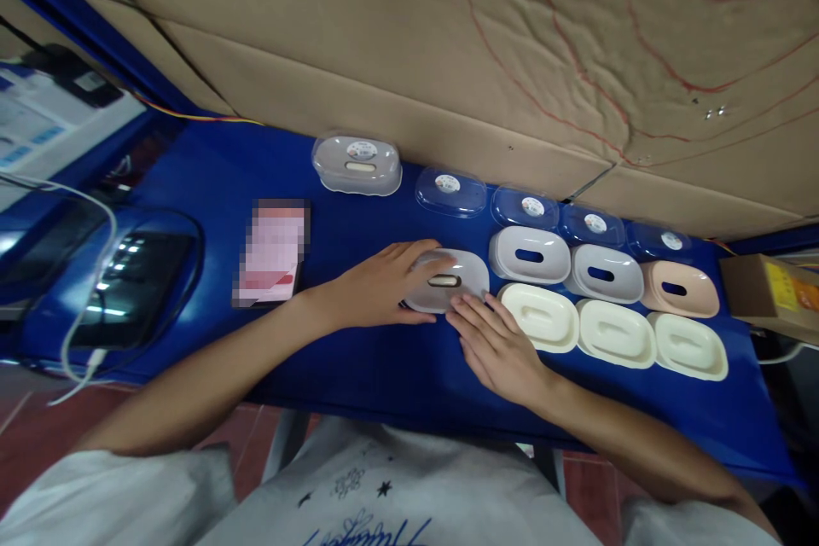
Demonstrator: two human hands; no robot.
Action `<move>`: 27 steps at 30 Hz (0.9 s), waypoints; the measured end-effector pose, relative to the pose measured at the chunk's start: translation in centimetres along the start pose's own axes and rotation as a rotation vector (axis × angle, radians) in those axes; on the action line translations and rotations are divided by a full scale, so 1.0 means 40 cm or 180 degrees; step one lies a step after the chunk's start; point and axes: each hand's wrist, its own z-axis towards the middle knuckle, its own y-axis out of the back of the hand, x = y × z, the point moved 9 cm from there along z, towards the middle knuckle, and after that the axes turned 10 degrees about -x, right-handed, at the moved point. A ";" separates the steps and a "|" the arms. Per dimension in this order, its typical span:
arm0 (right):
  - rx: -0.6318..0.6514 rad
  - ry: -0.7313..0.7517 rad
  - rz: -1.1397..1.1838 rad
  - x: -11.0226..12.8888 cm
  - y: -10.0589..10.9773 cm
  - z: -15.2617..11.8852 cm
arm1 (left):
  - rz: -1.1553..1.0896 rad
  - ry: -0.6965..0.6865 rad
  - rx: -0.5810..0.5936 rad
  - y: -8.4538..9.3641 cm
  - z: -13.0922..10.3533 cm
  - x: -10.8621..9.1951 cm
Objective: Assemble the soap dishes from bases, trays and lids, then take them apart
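A grey oval soap dish (472,269) lies on the blue table in front of me, and something pale shows through its slot. My left hand (409,277) is wrapped around its left end, with fingers over the back edge and thumb along the front. My right hand (502,350) rests its outstretched fingers against the front right edge of the same dish. To the right stand two more grey slotted trays (531,256) and a peach tray (683,290). In front of these sits a row of cream bases (538,317). Behind them lie several clear lids (451,192) with round stickers.
A lidded grey soap dish (357,166) stands at the back by the cardboard wall (384,85). Left of my hands lies a phone with a blurred screen (272,252). Farther left are a black device (137,286) and a white cable (83,324). A cardboard box (752,294) is at the right end.
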 end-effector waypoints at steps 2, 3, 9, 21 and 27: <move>-0.0023 0.0012 -0.0015 0.001 0.002 0.000 | 0.0014 -0.0031 -0.0013 0.000 0.000 -0.001; -0.0031 0.0014 -0.0017 0.002 0.003 0.000 | 0.0005 -0.0040 -0.0038 0.000 0.000 -0.001; 0.0002 0.0037 -0.0015 0.003 0.000 -0.001 | -0.0010 -0.0023 -0.0034 -0.018 -0.004 0.007; -0.0181 0.0115 0.0140 0.013 0.007 -0.009 | 0.0595 0.0293 -0.0308 0.080 0.105 0.058; -0.0302 0.0535 0.0511 0.046 0.012 -0.024 | 0.1257 0.0832 0.0242 0.048 0.248 0.176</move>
